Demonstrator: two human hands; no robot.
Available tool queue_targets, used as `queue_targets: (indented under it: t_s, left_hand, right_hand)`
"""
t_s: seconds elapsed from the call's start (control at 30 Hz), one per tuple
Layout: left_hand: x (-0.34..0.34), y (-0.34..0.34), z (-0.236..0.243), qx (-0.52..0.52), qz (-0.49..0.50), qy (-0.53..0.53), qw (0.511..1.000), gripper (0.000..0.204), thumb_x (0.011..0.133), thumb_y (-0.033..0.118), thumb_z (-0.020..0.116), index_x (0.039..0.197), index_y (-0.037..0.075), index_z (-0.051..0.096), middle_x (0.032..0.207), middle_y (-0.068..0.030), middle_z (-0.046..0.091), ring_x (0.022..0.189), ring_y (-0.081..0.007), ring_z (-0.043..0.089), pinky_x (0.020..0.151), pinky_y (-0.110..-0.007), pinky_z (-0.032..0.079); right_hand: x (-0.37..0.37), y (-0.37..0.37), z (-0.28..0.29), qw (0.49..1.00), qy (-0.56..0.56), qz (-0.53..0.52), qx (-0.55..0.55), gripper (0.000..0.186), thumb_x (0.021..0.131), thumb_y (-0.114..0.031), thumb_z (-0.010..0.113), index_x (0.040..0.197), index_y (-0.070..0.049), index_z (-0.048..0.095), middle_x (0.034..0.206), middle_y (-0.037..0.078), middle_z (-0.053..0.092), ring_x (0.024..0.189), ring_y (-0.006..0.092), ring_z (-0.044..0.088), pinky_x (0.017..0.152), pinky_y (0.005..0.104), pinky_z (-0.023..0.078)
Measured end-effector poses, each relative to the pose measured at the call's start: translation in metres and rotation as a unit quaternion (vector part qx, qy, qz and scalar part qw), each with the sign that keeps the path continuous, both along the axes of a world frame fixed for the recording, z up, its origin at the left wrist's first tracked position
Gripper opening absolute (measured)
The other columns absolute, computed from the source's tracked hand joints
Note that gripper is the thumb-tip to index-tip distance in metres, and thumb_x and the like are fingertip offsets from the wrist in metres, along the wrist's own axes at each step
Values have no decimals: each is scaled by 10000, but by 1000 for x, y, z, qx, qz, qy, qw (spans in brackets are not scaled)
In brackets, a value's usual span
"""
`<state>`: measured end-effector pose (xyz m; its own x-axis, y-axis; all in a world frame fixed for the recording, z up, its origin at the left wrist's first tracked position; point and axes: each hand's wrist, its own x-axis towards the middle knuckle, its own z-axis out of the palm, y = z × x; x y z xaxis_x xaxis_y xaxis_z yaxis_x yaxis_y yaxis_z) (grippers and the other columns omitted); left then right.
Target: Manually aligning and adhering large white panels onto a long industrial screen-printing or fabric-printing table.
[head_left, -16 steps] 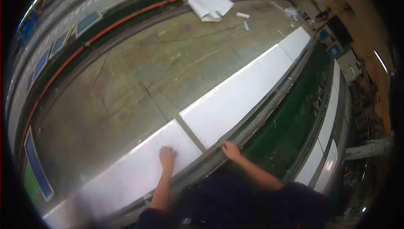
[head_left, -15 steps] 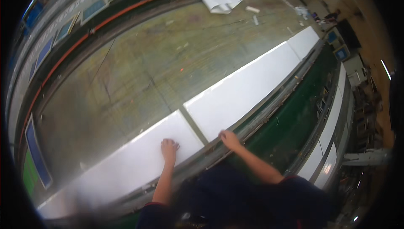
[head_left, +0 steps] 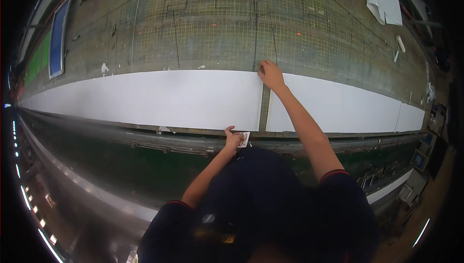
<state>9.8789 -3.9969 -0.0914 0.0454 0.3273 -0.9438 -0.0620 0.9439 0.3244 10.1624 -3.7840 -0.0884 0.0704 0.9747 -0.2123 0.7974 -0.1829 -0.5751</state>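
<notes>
My left hand [head_left: 233,140] is at the near edge of the table, with a small white card with a coloured print [head_left: 244,139] at its fingers. One finger of it sticks out toward the long white sheet on the left [head_left: 159,98]. My right hand [head_left: 272,75] reaches across the table to that sheet's far right corner, its fingertips pinched together. Whatever lies between those fingertips is too small to make out. A second white sheet [head_left: 333,106] lies flat to the right, a narrow gap apart from the first, with my right forearm passing over it.
The sheets rest on a long worn table [head_left: 217,36] with yellow grid lines. A folded white sheet [head_left: 384,2] and a small white roll [head_left: 400,43] lie at the far right. A blue framed screen [head_left: 59,38] stands at the far left. A metal rail [head_left: 193,142] runs along the near edge.
My view has turned, so the table now runs across it. My right hand has gone from the near edge to the far edge by the gap. My left hand has come off the sheet to the near edge.
</notes>
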Motion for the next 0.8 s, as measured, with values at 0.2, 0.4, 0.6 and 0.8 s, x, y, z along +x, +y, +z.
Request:
queue_targets:
  t_s: [0.2,0.4,0.6,0.8]
  left_hand:
    - [40,4,-14,-118,201,17,972,785,863,-82,726,1464,18,232,1243,-241,537,994,-287,684,794,-376,606]
    - [53,-1,-44,-86,299,88,946,682,888,-86,714,1394,-45,258,1101,-191,594,908,-264,676,745,-418,588]
    - [50,28,7,-59,243,-58,966,405,921,-53,643,1299,37,531,998,-70,648,889,-182,669,744,-325,554]
    - [60,0,-4,-125,287,-9,950,194,933,4,587,1091,60,684,924,-40,640,827,-166,643,715,-334,528]
  right_hand:
    - [6,-27,6,999,-3,0,43,200,867,-196,753,1013,-101,655,1066,124,576,1093,357,597,895,473,529]
    - [-5,-10,7,999,-16,32,21,269,877,-214,784,1024,-57,622,1101,137,556,1111,360,553,962,463,494]
    - [3,-16,3,996,-41,74,14,237,888,-211,753,960,-25,624,1028,146,573,1072,381,573,923,489,495]
    - [-39,0,76,971,137,186,-64,277,908,-206,628,845,59,577,831,183,550,857,401,581,840,500,491]
